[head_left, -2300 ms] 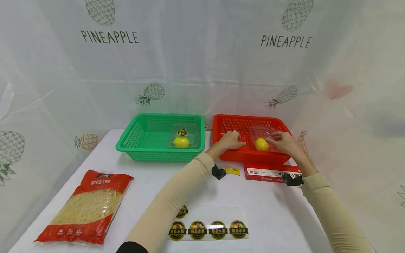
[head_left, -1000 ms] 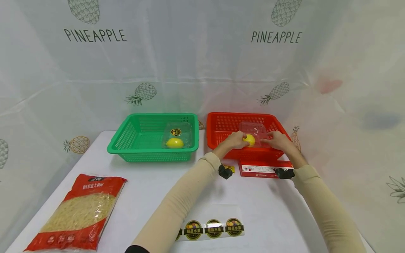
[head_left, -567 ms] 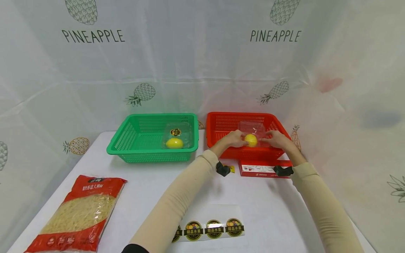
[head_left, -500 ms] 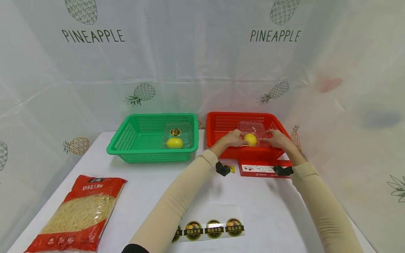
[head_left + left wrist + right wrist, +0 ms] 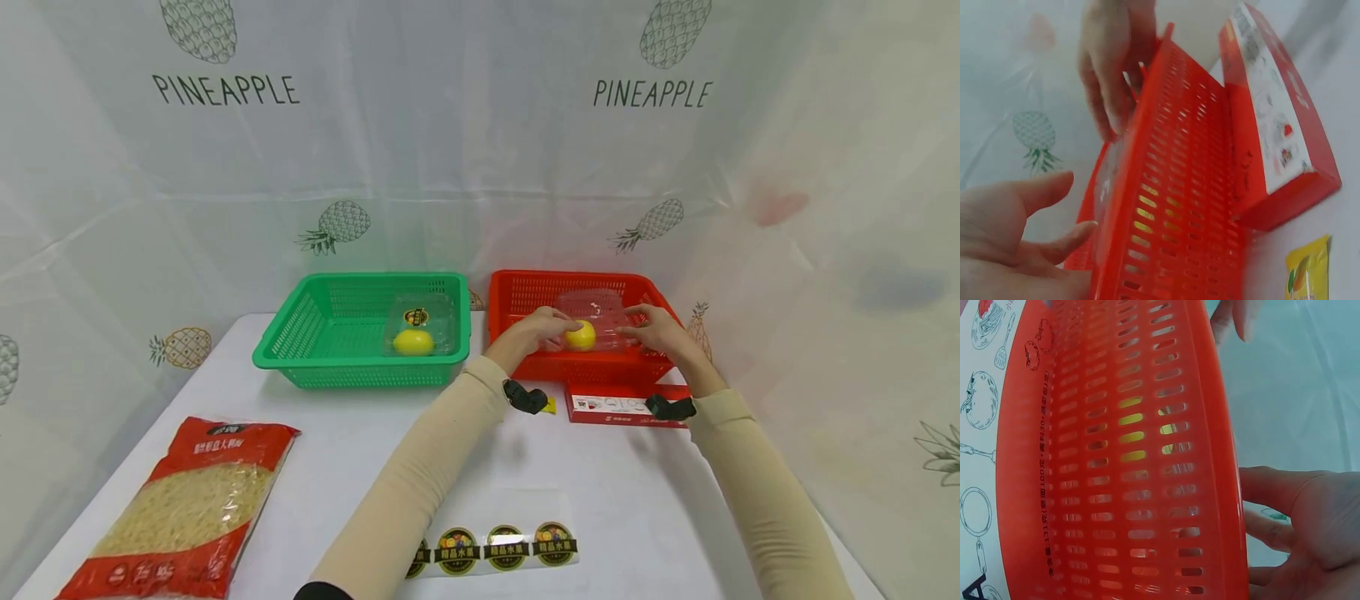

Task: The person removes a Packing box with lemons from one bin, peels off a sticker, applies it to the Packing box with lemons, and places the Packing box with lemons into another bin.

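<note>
A clear plastic box (image 5: 606,310) with a yellow lemon (image 5: 580,337) inside lies in the red basket (image 5: 517,292). At the box's left side is my left hand (image 5: 534,333); the left wrist view shows its thumb and finger spread apart near the basket rim. My right hand (image 5: 657,330) reaches over the basket's front right, fingertips at the box's right edge. In the right wrist view its fingers (image 5: 1275,528) extend past the rim, and the tips are hidden. Through the basket slots the lemon (image 5: 1132,436) shows yellow.
A green basket (image 5: 300,321) holds another clear box with a label and lemon. Before the red basket lie a red-and-white box (image 5: 611,408) and a small yellow packet (image 5: 1310,272). A pasta bag (image 5: 187,500) lies left; a sticker sheet (image 5: 506,546) lies in front.
The clear box and its lemon have shifted left within the red basket. My left hand has moved left too, while my right hand has stayed almost in place.
</note>
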`<control>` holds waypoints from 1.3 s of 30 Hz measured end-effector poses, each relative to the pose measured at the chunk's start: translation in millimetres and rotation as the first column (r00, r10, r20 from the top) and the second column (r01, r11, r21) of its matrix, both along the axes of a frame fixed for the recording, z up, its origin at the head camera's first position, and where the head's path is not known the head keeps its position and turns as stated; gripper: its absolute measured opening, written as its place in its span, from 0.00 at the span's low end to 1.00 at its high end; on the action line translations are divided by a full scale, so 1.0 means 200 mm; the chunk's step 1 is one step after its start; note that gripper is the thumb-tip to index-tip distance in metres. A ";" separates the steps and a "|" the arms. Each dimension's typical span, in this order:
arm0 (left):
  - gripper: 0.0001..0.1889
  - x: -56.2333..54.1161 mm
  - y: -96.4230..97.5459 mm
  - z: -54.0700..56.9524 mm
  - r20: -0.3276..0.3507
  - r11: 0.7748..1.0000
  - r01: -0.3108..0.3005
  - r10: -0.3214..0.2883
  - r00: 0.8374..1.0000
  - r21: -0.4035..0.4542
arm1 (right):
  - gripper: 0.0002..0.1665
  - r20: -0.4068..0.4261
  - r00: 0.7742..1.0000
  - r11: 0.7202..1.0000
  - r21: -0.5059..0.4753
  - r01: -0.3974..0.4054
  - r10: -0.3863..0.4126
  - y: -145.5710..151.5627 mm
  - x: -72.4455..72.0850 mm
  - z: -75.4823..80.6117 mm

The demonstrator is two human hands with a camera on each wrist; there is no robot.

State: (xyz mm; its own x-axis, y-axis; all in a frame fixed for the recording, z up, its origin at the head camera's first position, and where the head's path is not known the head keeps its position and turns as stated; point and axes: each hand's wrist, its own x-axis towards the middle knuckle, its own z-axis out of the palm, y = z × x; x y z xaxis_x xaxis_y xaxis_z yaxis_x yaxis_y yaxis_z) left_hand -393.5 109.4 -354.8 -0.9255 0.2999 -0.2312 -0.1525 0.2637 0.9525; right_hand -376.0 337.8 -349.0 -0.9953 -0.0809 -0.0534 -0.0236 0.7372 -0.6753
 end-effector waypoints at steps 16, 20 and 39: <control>0.31 -0.02 -0.13 0.11 0.003 0.979 0.037 -0.039 0.999 0.199 | 0.49 -0.033 0.999 0.992 -0.118 -0.047 0.043 0.00 0.10 0.18; 0.26 -0.01 -0.16 0.15 0.029 0.961 0.039 -0.049 0.998 0.273 | 0.49 -0.047 0.997 0.992 -0.114 -0.060 0.055 -0.03 0.13 0.24; 0.23 0.08 -0.39 0.28 -0.012 0.928 0.159 -0.164 0.986 0.338 | 0.50 -0.109 0.989 0.966 -0.227 -0.120 0.097 -0.14 0.25 0.41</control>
